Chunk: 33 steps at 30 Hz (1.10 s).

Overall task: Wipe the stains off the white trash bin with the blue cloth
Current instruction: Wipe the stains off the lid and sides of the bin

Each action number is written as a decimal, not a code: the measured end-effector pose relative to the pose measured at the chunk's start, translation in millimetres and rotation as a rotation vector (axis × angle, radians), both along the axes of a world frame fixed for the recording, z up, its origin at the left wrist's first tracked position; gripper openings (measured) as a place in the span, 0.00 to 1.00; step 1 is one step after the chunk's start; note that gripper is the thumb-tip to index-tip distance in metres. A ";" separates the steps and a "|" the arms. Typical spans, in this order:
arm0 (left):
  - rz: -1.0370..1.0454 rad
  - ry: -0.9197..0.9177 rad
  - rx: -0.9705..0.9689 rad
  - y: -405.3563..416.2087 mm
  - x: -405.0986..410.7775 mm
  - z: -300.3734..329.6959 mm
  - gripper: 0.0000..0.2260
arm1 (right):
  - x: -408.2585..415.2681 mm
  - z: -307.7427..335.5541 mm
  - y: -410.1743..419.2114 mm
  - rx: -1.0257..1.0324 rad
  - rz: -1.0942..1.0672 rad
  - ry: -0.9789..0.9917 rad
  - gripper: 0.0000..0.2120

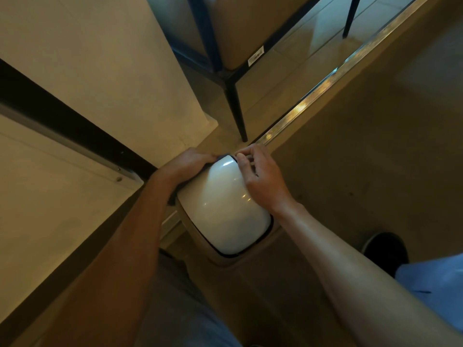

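White trash bin (225,209) glossy; left hand (190,162) grips blue cloth (224,156) (mostly hidden), right hand (260,176) fingers curled on rim

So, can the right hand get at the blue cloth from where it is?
Probably yes: the right hand rests at the bin's far end, right beside the cloth under the left hand.

Found no readable text, brand, number or sign anywhere. Spotted only a small white label (255,55) stuck on the lower front of a brown cardboard box (250,26) resting in a dark metal frame (231,78); carried dark marks, too blurred and too small to make out. Saw nothing printed on the white trash bin (225,206).
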State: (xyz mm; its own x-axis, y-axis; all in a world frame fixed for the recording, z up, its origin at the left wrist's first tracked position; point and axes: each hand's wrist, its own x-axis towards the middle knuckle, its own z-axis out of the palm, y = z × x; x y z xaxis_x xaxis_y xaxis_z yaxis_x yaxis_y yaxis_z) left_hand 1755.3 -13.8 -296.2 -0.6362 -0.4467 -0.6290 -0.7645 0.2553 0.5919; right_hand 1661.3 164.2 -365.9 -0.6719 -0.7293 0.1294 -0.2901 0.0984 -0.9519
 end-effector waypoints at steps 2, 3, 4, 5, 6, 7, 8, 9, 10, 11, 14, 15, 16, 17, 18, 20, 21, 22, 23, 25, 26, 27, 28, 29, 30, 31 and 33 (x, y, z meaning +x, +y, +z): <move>-0.033 -0.004 0.062 5.4 -21.2 2.6 0.11 | -0.8 0.5 0.0 -0.010 -0.004 -0.011 0.07; -0.054 0.002 0.065 6.9 -26.8 2.7 0.11 | -0.9 0.7 0.1 -0.012 -0.005 -0.011 0.07; -0.059 0.010 0.063 7.4 -27.7 2.9 0.11 | -0.7 0.6 0.2 -0.013 -0.006 -0.007 0.07; -0.045 0.012 0.062 6.7 -23.2 3.3 0.11 | -0.3 0.2 0.1 -0.012 -0.007 0.000 0.07; -0.028 0.008 0.044 4.0 -15.0 3.2 0.11 | 0.0 -0.4 0.0 -0.011 -0.008 0.007 0.07; -0.020 -0.002 0.011 0.9 -4.0 3.1 0.10 | 0.4 -1.0 0.0 -0.008 -0.007 0.012 0.08; -0.009 -0.018 -0.018 -2.3 8.3 2.0 0.10 | 0.8 -1.6 0.0 -0.007 -0.006 0.011 0.08; 0.011 -0.035 -0.029 -4.5 19.8 0.2 0.11 | 0.9 -1.8 0.3 -0.007 -0.004 0.009 0.08; 0.026 -0.050 -0.025 -4.6 28.9 -1.0 0.13 | 1.0 -2.2 0.3 -0.009 -0.003 0.007 0.08; 0.023 -0.060 -0.033 -4.4 34.1 -1.7 0.14 | 1.2 -2.3 0.1 -0.012 -0.001 0.006 0.08; -0.038 -0.058 -0.092 0.2 21.1 0.5 0.15 | 1.0 -2.8 -1.6 -0.016 0.003 0.010 0.07; -0.030 -0.042 -0.068 3.5 11.1 3.1 0.15 | 0.5 -3.0 -1.8 -0.017 0.005 0.008 0.07; -0.022 -0.033 -0.027 6.7 0.5 6.0 0.14 | -0.1 -3.5 -1.9 -0.021 0.007 0.003 0.07; -0.033 -0.033 0.004 8.7 -8.9 7.9 0.14 | -0.2 -3.9 -1.9 -0.026 0.006 -0.002 0.06; -0.059 -0.036 0.018 9.6 -16.6 8.7 0.14 | -0.3 -4.2 -2.0 -0.028 0.002 -0.005 0.06; -0.085 -0.034 0.019 8.7 -20.1 7.7 0.14 | 0.0 -4.8 -1.7 -0.023 -0.002 -0.013 0.05; -0.080 -0.037 0.009 6.8 -15.6 7.1 0.13 | 0.1 -5.1 -1.8 -0.020 0.000 -0.015 0.05; -0.065 -0.044 -0.007 4.3 -7.1 5.6 0.13 | 0.3 -5.3 -2.1 -0.018 0.002 -0.015 0.05; -0.051 -0.056 -0.026 1.4 4.0 3.7 0.14 | 0.5 -5.3 -2.5 -0.018 0.003 -0.013 0.06; -0.072 -0.092 -0.056 -3.1 23.0 -0.2 0.15 | 0.0 -5.1 -3.0 -0.016 -0.006 -0.006 0.07; -0.087 -0.100 -0.063 -4.5 26.1 -1.6 0.15 | -0.1 -5.1 -3.0 -0.013 -0.005 -0.006 0.08; -0.089 -0.098 -0.066 -5.6 25.1 -2.1 0.16 | 0.2 -5.0 -2.8 -0.009 -0.001 -0.010 0.08; -0.086 -0.090 -0.065 -5.6 19.7 -1.7 0.15 | 0.5 -4.7 -2.9 -0.007 0.002 -0.013 0.08; -0.082 -0.079 -0.053 -4.2 12.2 -1.0 0.14 | 0.8 -4.3 -2.7 -0.007 0.004 -0.016 0.08; -0.078 -0.065 -0.028 -1.2 3.5 0.6 0.14 | 0.8 -3.8 -2.4 -0.008 0.003 -0.018 0.08; -0.089 -0.048 -0.008 1.7 -4.8 1.3 0.13 | 0.5 -3.3 -2.1 -0.012 0.000 -0.017 0.08; -0.136 -0.023 0.000 3.8 -15.4 -0.2 0.12 | -0.3 -2.9 -2.4 -0.017 -0.005 -0.015 0.08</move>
